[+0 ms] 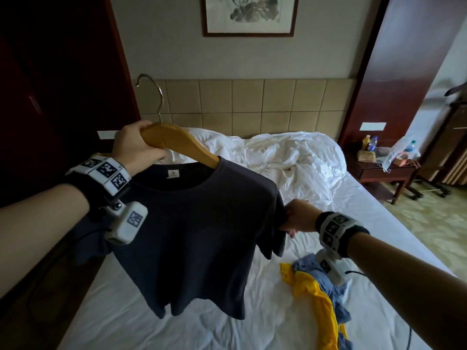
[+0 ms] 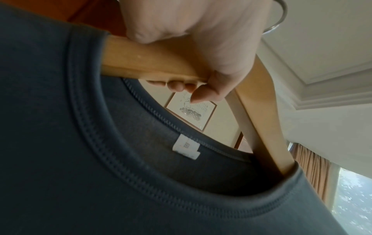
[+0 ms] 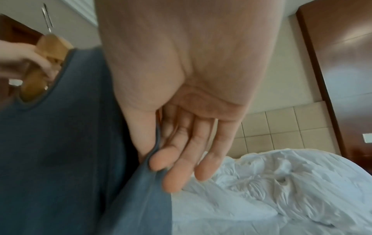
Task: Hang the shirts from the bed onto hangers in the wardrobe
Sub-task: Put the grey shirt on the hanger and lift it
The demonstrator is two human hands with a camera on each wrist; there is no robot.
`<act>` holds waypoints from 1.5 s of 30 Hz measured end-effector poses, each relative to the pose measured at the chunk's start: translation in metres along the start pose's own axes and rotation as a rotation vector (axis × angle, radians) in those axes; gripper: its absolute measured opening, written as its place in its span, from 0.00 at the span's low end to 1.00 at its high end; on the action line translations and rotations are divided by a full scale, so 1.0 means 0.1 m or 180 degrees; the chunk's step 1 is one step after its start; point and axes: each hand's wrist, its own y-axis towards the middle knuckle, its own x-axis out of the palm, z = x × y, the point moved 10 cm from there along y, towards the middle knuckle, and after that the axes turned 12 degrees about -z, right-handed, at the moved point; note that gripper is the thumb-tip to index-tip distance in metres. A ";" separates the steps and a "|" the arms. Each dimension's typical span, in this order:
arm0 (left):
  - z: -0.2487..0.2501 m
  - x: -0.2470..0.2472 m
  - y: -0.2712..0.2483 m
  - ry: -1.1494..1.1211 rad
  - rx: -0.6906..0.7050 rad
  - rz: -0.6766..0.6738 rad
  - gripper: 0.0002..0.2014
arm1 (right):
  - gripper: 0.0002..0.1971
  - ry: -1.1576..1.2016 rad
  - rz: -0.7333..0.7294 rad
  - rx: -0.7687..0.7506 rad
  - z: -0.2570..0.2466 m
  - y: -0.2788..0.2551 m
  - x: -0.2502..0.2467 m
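Note:
A dark grey T-shirt (image 1: 202, 236) hangs from a wooden hanger (image 1: 177, 142) with a metal hook, held up over the bed (image 1: 252, 329). My left hand (image 1: 141, 142) grips the hanger just left of its hook. In the left wrist view, the left hand (image 2: 191, 76) curls its fingers under the wooden hanger (image 2: 153, 63), both of whose arms run inside the T-shirt's collar (image 2: 90, 143). My right hand (image 1: 290, 223) pinches the shirt's right sleeve; in the right wrist view the right hand (image 3: 159, 159) has the T-shirt's sleeve hem (image 3: 141, 182) between thumb and forefinger, the other fingers straight.
A yellow shirt (image 1: 316, 299) and a blue one (image 1: 307, 265) lie crumpled on the sheet at the lower right. A rumpled white duvet (image 1: 290, 157) is piled by the headboard. The dark wood wardrobe (image 1: 50, 97) stands to the left; a cluttered nightstand (image 1: 386, 170) to the right.

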 end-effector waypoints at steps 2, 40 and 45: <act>0.00 -0.03 0.00 -0.0006 -0.0026 -0.0007 0.23 | 0.14 -0.0070 -0.0038 0.0122 0.10 0.06 0.12; -0.07 0.14 -0.38 0.0188 -0.0533 -0.0381 0.15 | 0.14 -0.0194 0.0673 -0.1381 -1.37 -0.14 -0.26; 0.07 0.21 -0.50 0.0246 -0.0453 -0.0341 0.26 | 0.11 -0.0160 0.0617 -0.1653 -1.67 -0.08 -0.25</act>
